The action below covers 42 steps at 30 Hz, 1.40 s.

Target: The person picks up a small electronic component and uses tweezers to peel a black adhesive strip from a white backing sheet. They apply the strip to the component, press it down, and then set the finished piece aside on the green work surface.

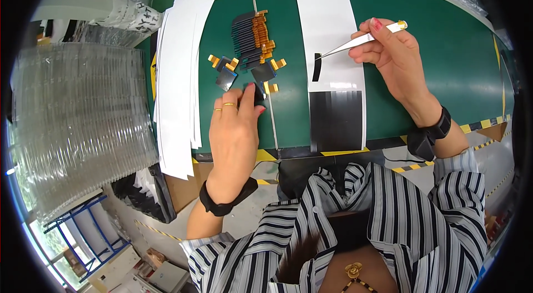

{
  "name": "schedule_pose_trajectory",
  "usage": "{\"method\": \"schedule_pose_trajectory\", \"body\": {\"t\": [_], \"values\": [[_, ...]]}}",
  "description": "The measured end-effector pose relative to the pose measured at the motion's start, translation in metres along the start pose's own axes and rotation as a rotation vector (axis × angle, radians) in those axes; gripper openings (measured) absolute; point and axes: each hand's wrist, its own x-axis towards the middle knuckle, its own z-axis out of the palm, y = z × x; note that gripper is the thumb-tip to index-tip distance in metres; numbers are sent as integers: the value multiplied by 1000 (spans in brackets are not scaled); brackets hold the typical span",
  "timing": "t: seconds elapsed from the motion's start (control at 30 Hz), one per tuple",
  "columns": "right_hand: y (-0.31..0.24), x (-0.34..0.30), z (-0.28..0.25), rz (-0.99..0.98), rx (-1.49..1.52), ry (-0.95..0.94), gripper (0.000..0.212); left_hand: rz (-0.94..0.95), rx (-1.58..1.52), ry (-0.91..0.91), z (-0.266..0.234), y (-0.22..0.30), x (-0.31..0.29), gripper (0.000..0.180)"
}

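My right hand (397,62) grips white-and-silver tweezers (355,43). Their tips meet the upper end of a narrow black strip (317,68) over a long white sheet (327,10); whether the strip is lifted I cannot tell. Lower on that sheet is a block of black strips (336,121). On the left, my left hand (236,126) has its index finger and thumb closed about a small dark display panel (256,92) with a gold flex tail. Similar loose panels (226,79) lie close by, in front of a stacked row of panels (247,38) with orange-gold tails.
A pile of white sheets (180,82) lies left on the green table mat (427,93). Further left rises a tall stack of clear plastic trays (89,121), beside a wrapped pale pipe (127,13). Yellow-black tape (344,152) marks the table's near edge.
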Motion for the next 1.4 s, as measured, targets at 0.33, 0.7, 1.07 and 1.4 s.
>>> {"method": "schedule_pose_trajectory", "body": {"t": [0.33, 0.7, 1.07, 1.4], "values": [[-13, -1, -6, -240, -4, -60, 22, -373, -885, -161, -9, 4, 22, 23], [-21, 3, -16, -428, -63, 53, 18, -541, -1677, -189, 24, 28, 115, 19], [-15, 6, -13, -376, -149, 73, 14, -548, -1700, -204, 36, 29, 105, 16], [-14, 9, -18, -351, -201, 136, 17, -545, -1700, -254, 37, 32, 101, 16]]}}
